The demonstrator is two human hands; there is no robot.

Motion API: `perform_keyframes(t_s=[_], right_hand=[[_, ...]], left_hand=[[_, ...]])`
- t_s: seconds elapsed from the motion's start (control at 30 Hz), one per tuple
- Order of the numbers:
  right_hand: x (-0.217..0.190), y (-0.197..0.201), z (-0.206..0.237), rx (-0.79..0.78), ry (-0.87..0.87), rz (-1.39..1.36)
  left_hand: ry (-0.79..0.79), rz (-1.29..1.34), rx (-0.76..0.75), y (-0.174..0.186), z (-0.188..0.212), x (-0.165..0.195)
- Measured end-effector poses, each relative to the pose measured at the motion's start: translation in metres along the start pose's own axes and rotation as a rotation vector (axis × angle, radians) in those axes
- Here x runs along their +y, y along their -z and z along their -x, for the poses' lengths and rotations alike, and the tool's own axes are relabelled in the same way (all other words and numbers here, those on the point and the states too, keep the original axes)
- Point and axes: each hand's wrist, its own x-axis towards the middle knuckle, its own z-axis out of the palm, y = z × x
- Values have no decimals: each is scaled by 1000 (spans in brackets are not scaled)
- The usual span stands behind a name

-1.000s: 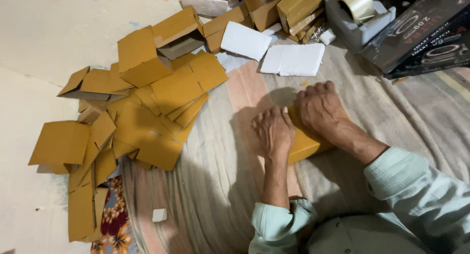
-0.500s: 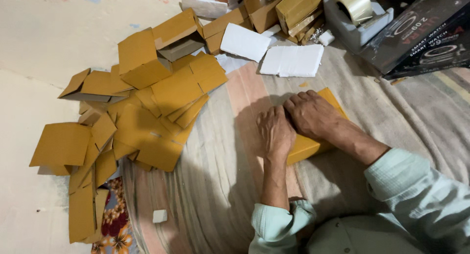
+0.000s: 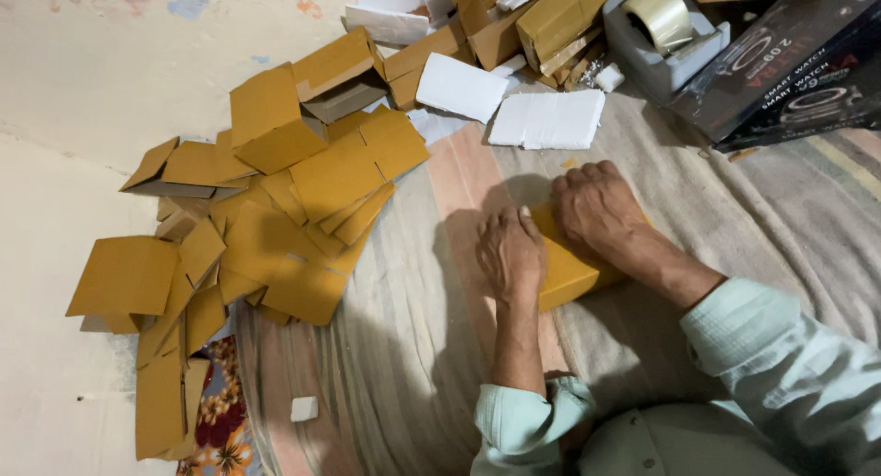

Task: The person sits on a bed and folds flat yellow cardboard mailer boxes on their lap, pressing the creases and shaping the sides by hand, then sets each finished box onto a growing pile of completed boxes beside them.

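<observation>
Lighting: warm, moderately bright, cast from the upper right. Soft shadows are thrown leftward onto the blanket point(image 3: 385, 347). Focus is held sharp; no glare is noted.

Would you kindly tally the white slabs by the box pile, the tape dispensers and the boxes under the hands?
White slabs: 2
Tape dispenser: 1
Box under left hand and right hand: 1
Total: 4

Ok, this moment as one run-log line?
left hand: pressing yellow box | right hand: pressing same box | surface: striped cloth | nearby: flat cardboard pile, tape dispenser
</observation>
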Motion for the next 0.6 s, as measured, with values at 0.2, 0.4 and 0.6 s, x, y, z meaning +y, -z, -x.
perform_keyframes(t_s=[0.2, 0.4, 0.6], right_hand=[[-2, -10, -5, 125, 110, -320], [6, -7, -4, -194, -247, -168], [6, 36, 13, -306, -240, -240]], left_hand=[[-309, -50, 99, -5, 0, -4], [-103, -30, 9, -6, -4, -8], [3, -5, -35, 8, -3, -2]])
